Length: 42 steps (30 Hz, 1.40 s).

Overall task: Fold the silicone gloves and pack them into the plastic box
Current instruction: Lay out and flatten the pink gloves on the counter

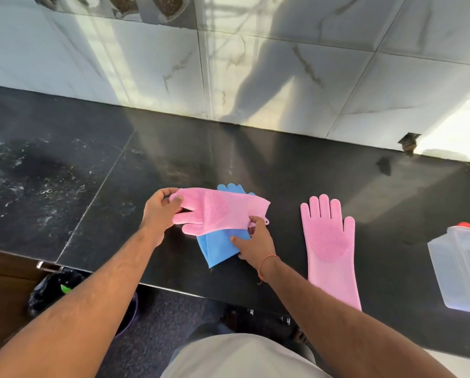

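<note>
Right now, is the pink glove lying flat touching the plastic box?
Apart. The head view shows bare black counter between the flat pink glove and the plastic box.

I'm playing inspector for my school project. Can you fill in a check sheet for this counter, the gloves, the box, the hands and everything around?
Surface: black stone counter, pale smudges at its left.
Job's things: held pink glove lies across blue glove; second pink glove flat, apart to the right; plastic box at the right edge, red-trimmed piece behind it.
Clutter: nothing seen.
Grippers: left hand has a grip on the glove's finger end; right hand pinches its cuff end.
Cables: nothing seen.
Surroundings: marble-tiled wall; bin with black bag below the counter.
</note>
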Available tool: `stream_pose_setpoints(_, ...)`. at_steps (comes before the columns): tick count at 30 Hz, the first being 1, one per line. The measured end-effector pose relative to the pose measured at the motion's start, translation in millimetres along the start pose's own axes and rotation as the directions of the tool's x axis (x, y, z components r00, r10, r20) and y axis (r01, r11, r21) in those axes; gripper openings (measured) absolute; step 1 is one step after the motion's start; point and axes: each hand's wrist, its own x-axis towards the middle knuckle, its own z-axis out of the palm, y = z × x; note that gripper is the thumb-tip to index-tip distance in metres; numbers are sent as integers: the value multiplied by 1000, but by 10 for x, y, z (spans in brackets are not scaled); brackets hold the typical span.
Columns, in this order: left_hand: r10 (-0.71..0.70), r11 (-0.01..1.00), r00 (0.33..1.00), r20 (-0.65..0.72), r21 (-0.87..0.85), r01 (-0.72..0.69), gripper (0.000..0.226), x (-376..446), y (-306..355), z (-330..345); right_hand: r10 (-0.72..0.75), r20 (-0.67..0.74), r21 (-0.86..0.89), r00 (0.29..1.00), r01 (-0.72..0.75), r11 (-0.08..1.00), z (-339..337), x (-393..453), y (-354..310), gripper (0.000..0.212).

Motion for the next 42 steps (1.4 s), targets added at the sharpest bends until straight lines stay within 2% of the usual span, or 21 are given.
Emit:
stream_pose_setpoints(3,112,992,989,93,-61,-107,13,-40,189,94,-50,-68,-213,996,35,976,-122,-56,26,65)
stream_pose_setpoints(5,177,979,964,196,-138,-151,17,-104,371,209,-180,-166,-401,970,100,911,-251,-97,26,66)
stream_pose_setpoints(6,210,970,945,250,-175,-170,19,-140,471,283,-246,-204,-428,948,139,893,-322,-114,-5,66)
stream_pose_setpoints(8,281,951,893,352,-228,-210,16,-204,673,461,-350,-237,-369,906,249,895,-467,-128,-124,68)
stream_pose_setpoints(11,357,922,791,496,-320,-216,13,-339,989,794,-443,-197,-229,875,398,888,-719,-125,-328,86)
stream_pose_setpoints(14,396,892,656,643,-438,-109,13,-522,1279,1108,-484,-102,-7,869,486,874,-1027,-153,-462,98)
stream_pose_setpoints(16,402,873,590,700,-488,-15,16,-627,1413,1327,-477,-41,162,878,477,864,-1256,-184,-466,105)
stream_pose_setpoints(17,394,873,589,705,-488,0,16,-661,1461,1448,-459,-19,239,888,450,861,-1375,-202,-440,105)
stream_pose_setpoints(19,368,888,636,679,-459,-24,15,-707,1515,1690,-399,37,349,916,363,864,-1588,-258,-354,96)
stream_pose_setpoints(23,311,926,706,637,-371,-73,15,-774,1456,2218,-238,89,346,967,194,918,-1973,-465,60,78)
stream_pose_setpoints(28,251,963,749,613,-237,-130,20,-896,1232,2926,-45,105,448,993,-7,894,-2309,-831,830,54)
stream_pose_setpoints(30,245,969,752,612,-158,-188,23,-964,1128,3248,34,80,489,996,-69,870,-2445,-944,1099,53)
stream_pose_setpoints(34,238,962,746,622,-47,-268,27,-1133,942,3880,168,-25,567,985,-124,814,-2785,-1062,1494,36)
stream_pose_setpoints(37,250,949,730,636,-13,-314,28,-1265,850,4309,244,-100,502,965,-163,850,-3034,-1101,1692,22)
stream_pose_setpoints(42,203,922,682,703,98,-375,40,-1328,633,4794,339,-167,395,926,-252,883,-3312,-1063,2003,24)
